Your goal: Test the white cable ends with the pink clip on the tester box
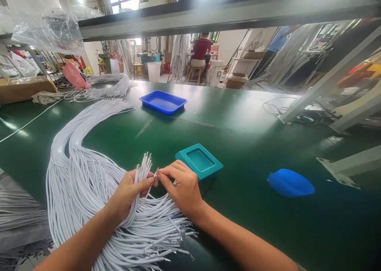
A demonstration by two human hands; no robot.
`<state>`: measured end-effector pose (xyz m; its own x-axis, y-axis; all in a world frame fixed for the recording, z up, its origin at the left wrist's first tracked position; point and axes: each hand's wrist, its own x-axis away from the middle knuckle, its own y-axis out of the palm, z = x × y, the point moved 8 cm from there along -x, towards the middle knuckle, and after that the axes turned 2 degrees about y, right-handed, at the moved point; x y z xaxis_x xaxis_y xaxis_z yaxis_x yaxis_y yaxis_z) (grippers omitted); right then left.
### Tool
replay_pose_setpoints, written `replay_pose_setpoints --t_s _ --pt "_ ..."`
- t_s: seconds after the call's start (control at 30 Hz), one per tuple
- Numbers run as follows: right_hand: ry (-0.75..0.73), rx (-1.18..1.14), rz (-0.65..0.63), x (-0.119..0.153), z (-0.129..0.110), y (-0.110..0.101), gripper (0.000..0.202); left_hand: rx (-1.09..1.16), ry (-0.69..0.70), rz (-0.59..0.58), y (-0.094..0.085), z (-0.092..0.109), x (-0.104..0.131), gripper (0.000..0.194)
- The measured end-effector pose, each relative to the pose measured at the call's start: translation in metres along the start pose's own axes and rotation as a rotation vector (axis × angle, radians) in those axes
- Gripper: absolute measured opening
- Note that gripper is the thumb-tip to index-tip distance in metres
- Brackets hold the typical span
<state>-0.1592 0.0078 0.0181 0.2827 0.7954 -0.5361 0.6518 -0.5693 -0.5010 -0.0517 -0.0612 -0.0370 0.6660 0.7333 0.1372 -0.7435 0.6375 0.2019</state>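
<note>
My left hand [132,189] is closed around a bundle of white cables [144,167], their stripped ends pointing up. Thumb and fingers of my right hand [181,187] pinch the tip of one cable [156,174] close to my left fingertips. Another white cable end pokes out between the right-hand fingers. Below both hands spreads a large heap of white cables [86,183], curving away to the far left, with loose ends fanned out under my right wrist. Just behind my right hand is a teal tray [205,172], partly covered by the hand.
The green table [244,155] carries a blue shallow tray [163,102] farther back and a blue pouch-like object [291,182] at right. Metal shelf legs [342,167] stand on the right. A pink basket [76,75] lies back left. One person [201,50] sits on a stool beyond.
</note>
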Motion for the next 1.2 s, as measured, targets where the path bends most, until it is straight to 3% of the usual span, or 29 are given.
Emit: replay_pose_setpoints --t_s 0.07,0.13,0.3,0.37,0.47,0.67,1.03,1.2 --pt "-0.274 0.176 -0.050 0.004 -0.015 0.003 0.026 0.011 -0.022 0.005 0.000 -0.003 -0.001 0.018" --pt "-0.387 0.220 -0.140 0.004 -0.017 0.007 0.026 0.031 -0.052 0.001 0.000 -0.006 -0.001 0.019" --pt "-0.091 0.036 -0.273 -0.015 0.002 0.003 0.012 0.037 -0.085 0.009 -0.002 -0.011 -0.004 0.020" --pt "-0.039 0.053 -0.288 -0.018 0.005 0.002 0.012 0.032 -0.098 0.012 -0.003 -0.012 -0.005 0.021" --pt "-0.103 0.243 -0.307 -0.017 0.008 0.000 0.008 0.035 -0.108 0.020 -0.002 -0.013 -0.007 0.024" --pt "-0.245 0.631 -0.551 -0.006 0.024 0.017 0.018 0.043 -0.179 0.042 -0.001 -0.018 -0.011 0.028" --pt "-0.485 0.853 -0.453 0.002 0.014 0.031 0.020 0.035 -0.304 -0.043 0.004 -0.028 -0.012 0.010" --pt "-0.488 0.842 -0.442 0.002 0.015 0.030 0.020 0.001 -0.321 -0.022 0.001 -0.034 -0.015 0.010"
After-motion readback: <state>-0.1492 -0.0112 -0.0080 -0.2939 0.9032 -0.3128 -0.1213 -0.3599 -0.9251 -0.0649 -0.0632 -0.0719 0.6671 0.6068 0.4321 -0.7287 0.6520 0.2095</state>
